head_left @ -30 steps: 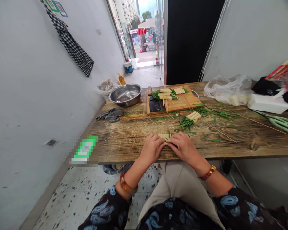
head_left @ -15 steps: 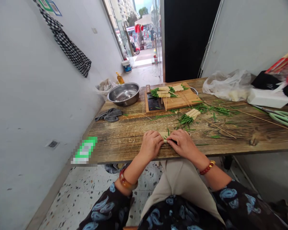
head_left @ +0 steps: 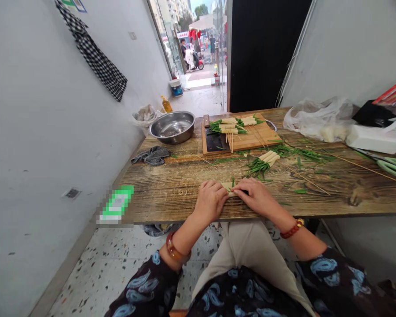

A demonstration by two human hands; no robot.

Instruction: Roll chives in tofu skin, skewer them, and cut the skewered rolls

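Observation:
My left hand [head_left: 211, 200] and my right hand [head_left: 254, 196] are both closed, fingertips pinching the near edge of a small pale tofu skin sheet [head_left: 226, 186] at the front of the table. The edge is curled into a roll, and a bit of green chive [head_left: 232, 181] shows at the sheet. Fingers cover most of the roll. Just beyond my right hand lies a bundle of finished tofu skin rolls [head_left: 269, 157] with chives sticking out. More such rolls [head_left: 229, 130], some on thin skewers, rest on the cutting board [head_left: 251, 141].
A cleaver [head_left: 215, 138] lies on the board. To its left are a steel basin [head_left: 173, 127] and a grey cloth [head_left: 152, 156]. Loose chives [head_left: 305, 154], skewers [head_left: 305, 178], a plastic bag [head_left: 320, 119], a white box [head_left: 376, 137] and green-handled scissors [head_left: 394, 167] occupy the right side.
Both hands stay on the tofu skin sheet, its near edge still pinched in a roll. The left fingers look a little more folded over it. The camera view has shifted slightly.

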